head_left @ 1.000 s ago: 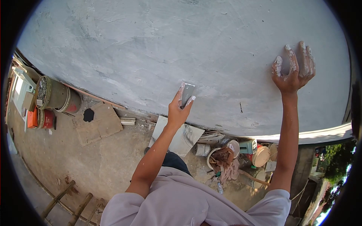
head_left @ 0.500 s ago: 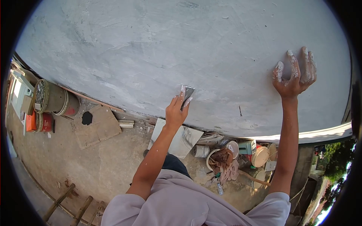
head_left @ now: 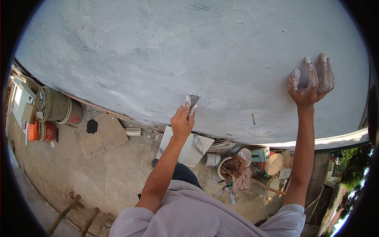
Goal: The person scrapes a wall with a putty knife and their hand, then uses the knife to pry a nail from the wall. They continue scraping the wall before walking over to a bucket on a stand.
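Observation:
A grey-white plastered wall (head_left: 150, 63) fills the upper part of the head view, marked with streaks and small pits. My left hand (head_left: 182, 120) grips a putty knife (head_left: 194, 99), its fingers stretched along the blade, whose edge meets the wall. The knife's handle is hidden inside the hand. Farther right, my right hand (head_left: 310, 87) rests on the wall with fingers spread and nothing in it. White paste coats the fingertips of both hands. Below the right hand is a short dark mark (head_left: 253, 119) on the wall.
Buckets (head_left: 51, 104) stand at the left by the wall, beside a flattened cardboard sheet (head_left: 103, 136). A pale marbled panel (head_left: 193, 148) lies near my feet. To its right are a tub with brown cloth (head_left: 235, 164), cans and a bottle (head_left: 231, 198). Wooden poles (head_left: 65, 213) show at lower left.
My left hand and the putty knife have shifted slightly left and down along the wall. My right hand stays spread on the wall, while the whole view has moved a little.

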### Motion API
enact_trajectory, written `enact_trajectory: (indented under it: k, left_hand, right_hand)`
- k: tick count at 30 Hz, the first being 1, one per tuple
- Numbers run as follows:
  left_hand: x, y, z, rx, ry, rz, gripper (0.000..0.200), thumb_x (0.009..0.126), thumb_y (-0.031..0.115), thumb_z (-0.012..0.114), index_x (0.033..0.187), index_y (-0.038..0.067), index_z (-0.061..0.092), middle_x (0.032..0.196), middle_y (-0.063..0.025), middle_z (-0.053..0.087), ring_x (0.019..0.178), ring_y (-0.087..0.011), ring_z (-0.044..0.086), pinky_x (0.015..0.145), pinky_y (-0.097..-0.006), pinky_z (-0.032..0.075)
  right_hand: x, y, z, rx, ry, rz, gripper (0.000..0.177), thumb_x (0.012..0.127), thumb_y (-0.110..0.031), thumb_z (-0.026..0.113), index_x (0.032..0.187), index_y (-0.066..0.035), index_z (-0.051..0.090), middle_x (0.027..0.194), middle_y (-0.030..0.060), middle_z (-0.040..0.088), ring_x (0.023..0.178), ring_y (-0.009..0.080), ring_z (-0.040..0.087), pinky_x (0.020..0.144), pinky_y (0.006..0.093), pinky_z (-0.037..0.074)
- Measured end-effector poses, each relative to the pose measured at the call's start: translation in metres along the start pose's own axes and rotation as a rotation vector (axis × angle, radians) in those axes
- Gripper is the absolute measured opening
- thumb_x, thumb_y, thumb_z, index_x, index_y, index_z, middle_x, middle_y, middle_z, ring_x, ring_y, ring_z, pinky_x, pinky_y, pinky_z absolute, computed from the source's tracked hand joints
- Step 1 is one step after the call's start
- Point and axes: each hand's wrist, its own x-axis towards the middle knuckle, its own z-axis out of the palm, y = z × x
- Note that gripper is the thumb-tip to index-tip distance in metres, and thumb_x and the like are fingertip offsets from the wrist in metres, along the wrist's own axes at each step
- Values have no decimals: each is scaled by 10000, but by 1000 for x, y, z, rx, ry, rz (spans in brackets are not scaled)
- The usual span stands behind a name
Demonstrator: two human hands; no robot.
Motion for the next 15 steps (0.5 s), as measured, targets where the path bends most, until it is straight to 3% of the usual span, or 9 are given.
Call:
enact_trajectory:
  k: [2, 5, 15]
  left_hand:
    - [4, -1, -6, 1, -45, -35, 373, 796, 5, 704, 1161, -31, 637, 744, -121, 584, 552, -258, 552, 463, -336, 447]
    - [2, 0, -7, -39, -87, -108, 322, 784, -46, 693, 1100, -64, 633, 755, -168, 595, 617, -300, 576, 525, -368, 455]
    - [5, -6, 11, -118, 8, -54, 259, 792, -47, 695, 1041, -65, 622, 698, -129, 534, 552, -252, 507, 486, -333, 404]
  right_hand:
    - [-3, -1, -2, 11, -11, 5, 450, 776, -237, 666, 1214, -257, 564, 1339, 58, 560, 1308, 239, 434, 1076, 410, 307]
    - [-4, 1, 0, 19, 1, 3, 458, 770, -235, 671, 1215, -256, 564, 1337, 58, 562, 1307, 239, 434, 1076, 408, 306]
    - [1, -2, -7, -62, -74, -49, 475, 822, -217, 656, 1264, -184, 486, 1348, 114, 535, 1297, 288, 434, 1035, 412, 347]
